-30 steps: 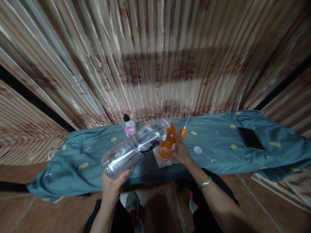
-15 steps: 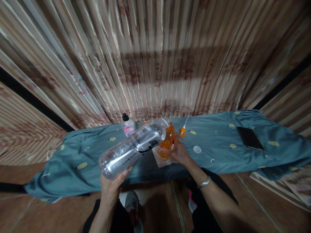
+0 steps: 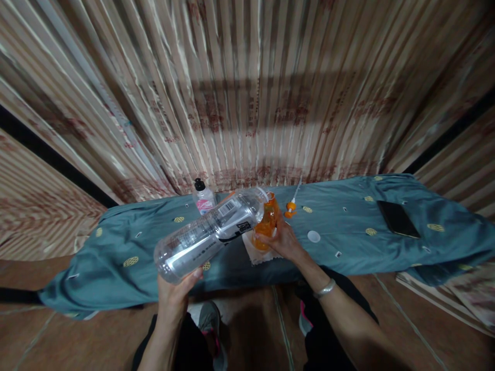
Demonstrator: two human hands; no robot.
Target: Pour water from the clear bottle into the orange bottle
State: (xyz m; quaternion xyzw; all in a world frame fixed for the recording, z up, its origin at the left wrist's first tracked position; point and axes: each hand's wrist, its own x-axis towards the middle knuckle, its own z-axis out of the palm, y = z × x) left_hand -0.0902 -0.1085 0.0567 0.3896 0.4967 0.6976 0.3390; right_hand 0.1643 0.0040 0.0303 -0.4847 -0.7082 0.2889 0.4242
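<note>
A large clear plastic bottle (image 3: 207,234) lies tilted in my left hand (image 3: 176,293), which grips it near its base. Its mouth points to the right, at the top of an orange see-through bottle (image 3: 266,226). Around that orange bottle my right hand (image 3: 284,239) is wrapped, keeping it upright over a pale cloth (image 3: 253,252). Whether the two mouths touch, I cannot tell. Just right of the orange bottle lies an orange pump head (image 3: 291,207) with its thin tube pointing away from me.
A small pump bottle with black top (image 3: 203,198) stands behind the clear bottle. To the right are a white round disc (image 3: 313,236) and a dark flat tablet-like object (image 3: 398,219). Everything rests on a narrow bench covered in teal cloth (image 3: 135,242), with a striped curtain (image 3: 247,103) behind.
The base of the clear bottle has shifted slightly up and left with my left hand. My right hand keeps its hold on the orange bottle.
</note>
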